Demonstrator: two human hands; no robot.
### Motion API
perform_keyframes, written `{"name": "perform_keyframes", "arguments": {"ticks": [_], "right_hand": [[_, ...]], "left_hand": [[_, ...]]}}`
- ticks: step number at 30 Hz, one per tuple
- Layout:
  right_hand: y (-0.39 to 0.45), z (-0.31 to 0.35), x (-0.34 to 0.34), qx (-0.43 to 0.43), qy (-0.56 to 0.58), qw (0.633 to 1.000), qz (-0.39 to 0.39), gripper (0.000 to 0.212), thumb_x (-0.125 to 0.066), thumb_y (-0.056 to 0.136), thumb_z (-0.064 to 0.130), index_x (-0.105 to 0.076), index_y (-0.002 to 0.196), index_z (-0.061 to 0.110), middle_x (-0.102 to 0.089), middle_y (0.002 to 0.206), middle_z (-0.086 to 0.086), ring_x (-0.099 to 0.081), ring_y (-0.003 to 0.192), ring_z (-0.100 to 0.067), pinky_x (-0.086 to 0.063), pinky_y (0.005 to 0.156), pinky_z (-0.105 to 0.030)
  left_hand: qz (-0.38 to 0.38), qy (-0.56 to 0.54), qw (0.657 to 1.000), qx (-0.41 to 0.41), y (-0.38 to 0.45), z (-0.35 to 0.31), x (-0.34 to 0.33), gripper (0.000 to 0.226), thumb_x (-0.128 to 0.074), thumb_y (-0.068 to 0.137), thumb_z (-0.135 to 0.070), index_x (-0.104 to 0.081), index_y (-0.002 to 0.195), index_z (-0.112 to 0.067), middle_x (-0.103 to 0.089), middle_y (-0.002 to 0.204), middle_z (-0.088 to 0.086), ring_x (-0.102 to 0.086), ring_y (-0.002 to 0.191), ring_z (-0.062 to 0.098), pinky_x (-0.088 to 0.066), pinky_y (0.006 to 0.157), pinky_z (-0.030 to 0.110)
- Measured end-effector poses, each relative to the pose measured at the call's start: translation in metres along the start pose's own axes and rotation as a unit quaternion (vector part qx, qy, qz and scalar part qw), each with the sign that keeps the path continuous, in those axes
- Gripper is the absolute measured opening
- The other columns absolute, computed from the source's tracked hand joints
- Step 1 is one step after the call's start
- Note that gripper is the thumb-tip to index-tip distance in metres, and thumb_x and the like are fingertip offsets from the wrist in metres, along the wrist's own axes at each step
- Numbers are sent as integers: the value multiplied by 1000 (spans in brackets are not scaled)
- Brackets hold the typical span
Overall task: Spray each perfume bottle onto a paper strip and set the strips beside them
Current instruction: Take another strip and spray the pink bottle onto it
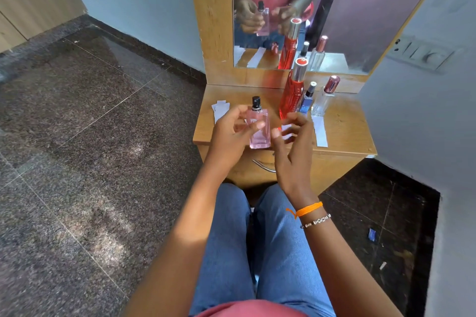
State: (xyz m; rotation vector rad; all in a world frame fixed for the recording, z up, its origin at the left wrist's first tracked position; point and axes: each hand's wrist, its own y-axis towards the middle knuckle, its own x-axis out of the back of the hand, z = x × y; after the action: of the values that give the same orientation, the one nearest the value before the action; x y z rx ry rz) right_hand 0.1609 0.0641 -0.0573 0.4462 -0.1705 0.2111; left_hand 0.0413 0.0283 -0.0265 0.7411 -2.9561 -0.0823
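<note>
On a wooden dresser [342, 121] below a mirror [334, 8], the left hand [231, 134] grips a pink bottle [258, 131]; the right hand [293, 141] hovers spread.

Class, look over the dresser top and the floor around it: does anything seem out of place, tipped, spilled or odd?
On the dresser nothing is tipped or spilled; the red bottle, blue bottle and clear bottle stand upright. The left hand holds the pink bottle. On the floor to the right lie stray bits: a blue scrap and a white scrap.

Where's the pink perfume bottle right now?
In the head view, the pink perfume bottle is held upright in the left hand above the dresser's front edge, left of the tall red bottle.
</note>
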Motion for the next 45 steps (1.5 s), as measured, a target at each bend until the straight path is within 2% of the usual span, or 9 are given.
{"name": "perform_keyframes", "arguments": {"ticks": [6,9,12,16,23,29,32,35,45], "right_hand": [[-4,-1,4,-39,72,993,89,53,-65,84,9,-34,119,33,-54,117,-11,-61,100,-24,-52,79,-24],[-2,-2,12,-60,102,990,81,63,-64,83,-4,-33,125,30,-56,115,-10,-63,95,-21,-50,78,-21],[-1,-2,16,-75,126,986,78,72,-64,83,-5,-27,138,23,-58,118,-11,-65,97,-20,-52,81,-24],[1,1,17,-81,152,982,74,74,-65,84,1,-27,134,38,-53,125,2,-64,102,-10,-52,85,-24],[3,3,20,-103,163,978,74,69,-62,80,9,-28,130,43,-52,126,2,-63,98,-7,-51,85,-25],[7,4,24,-160,243,951,107,58,-61,82,27,-37,132,43,-50,127,-5,-52,116,-30,-36,105,-62],[9,11,26,-182,331,913,152,48,-55,86,14,-44,129,32,-54,114,9,-53,99,-16,-52,92,-46],[6,17,26,-196,375,892,160,48,-56,83,9,-45,130,18,-56,109,8,-52,96,-19,-57,77,-38],[7,18,35,-118,221,964,91,51,-60,76,0,-45,111,35,-52,108,-21,-54,84,-22,-50,60,-24]], "left_hand": [[80,13,997,18,11,-10,-1,20,-58,90,-27,-66,104,-16,-66,102,-1,-61,101,14,-46,89,28],[14,174,985,-15,29,-4,1,29,-47,95,-32,-62,114,-16,-58,117,0,-50,116,19,-39,99,30],[-21,421,906,37,52,11,2,47,-56,89,-39,-50,130,-18,-45,134,3,-32,124,29,-28,104,38],[13,525,848,72,61,24,-6,45,-63,83,-38,-54,120,-14,-39,134,7,-27,124,31,-25,101,43],[-8,475,877,65,60,18,-11,28,-65,83,-21,-51,107,-18,-59,114,4,-35,121,27,-25,90,39],[-21,352,933,73,50,-4,2,27,-76,72,-12,-55,88,-17,-57,73,-7,-59,86,20,-45,76,32],[-21,335,940,66,42,-17,9,29,-79,69,-12,-52,65,-22,-54,61,-10,-55,64,13,-40,56,23],[-13,296,954,57,33,-28,13,18,-75,73,-10,-59,76,-17,-54,66,-11,-51,63,6,-38,57,17],[73,43,987,138,2,-42,6,26,-55,87,2,-64,98,-19,-62,85,0,-58,86,14,-49,74,21]]}}
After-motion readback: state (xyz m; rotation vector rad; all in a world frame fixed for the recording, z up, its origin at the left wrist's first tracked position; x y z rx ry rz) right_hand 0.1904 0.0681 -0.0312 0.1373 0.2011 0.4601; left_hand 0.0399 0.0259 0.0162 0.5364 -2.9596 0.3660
